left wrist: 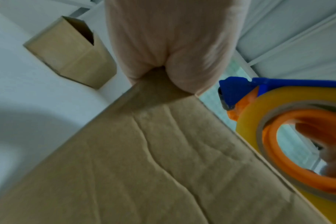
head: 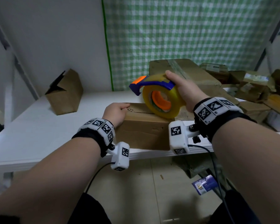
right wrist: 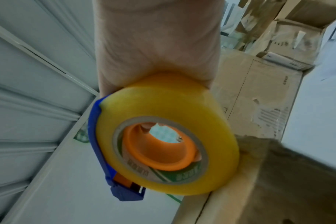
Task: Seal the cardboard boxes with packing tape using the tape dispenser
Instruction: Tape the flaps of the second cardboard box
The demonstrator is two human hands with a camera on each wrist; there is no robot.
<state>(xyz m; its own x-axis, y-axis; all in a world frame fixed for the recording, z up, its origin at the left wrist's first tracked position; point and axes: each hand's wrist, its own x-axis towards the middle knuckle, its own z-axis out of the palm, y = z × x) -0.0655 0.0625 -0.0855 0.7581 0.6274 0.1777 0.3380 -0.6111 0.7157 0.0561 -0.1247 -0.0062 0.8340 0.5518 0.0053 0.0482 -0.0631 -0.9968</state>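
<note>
A closed brown cardboard box [head: 144,130] [left wrist: 163,166] [right wrist: 278,181] sits at the front edge of the white table [head: 39,126]. My left hand [head: 116,113] [left wrist: 171,45] rests over the box's near-left top corner, fingers bent over the edge. My right hand [head: 184,91] [right wrist: 157,45] grips a tape dispenser [head: 158,94] [left wrist: 290,136] [right wrist: 163,144], a blue and orange frame carrying a thick yellowish tape roll. The roll's lower edge touches the box top near its right end. The blue cutter end points left, above the box.
A small open cardboard box [head: 65,92] [left wrist: 71,53] lies tipped at the table's back left. A large taped box [head: 184,73] and a heap of flattened cartons [head: 257,91] fill the right side. A green checked curtain [head: 184,29] hangs behind. A cable [head: 217,167] trails from my right wrist.
</note>
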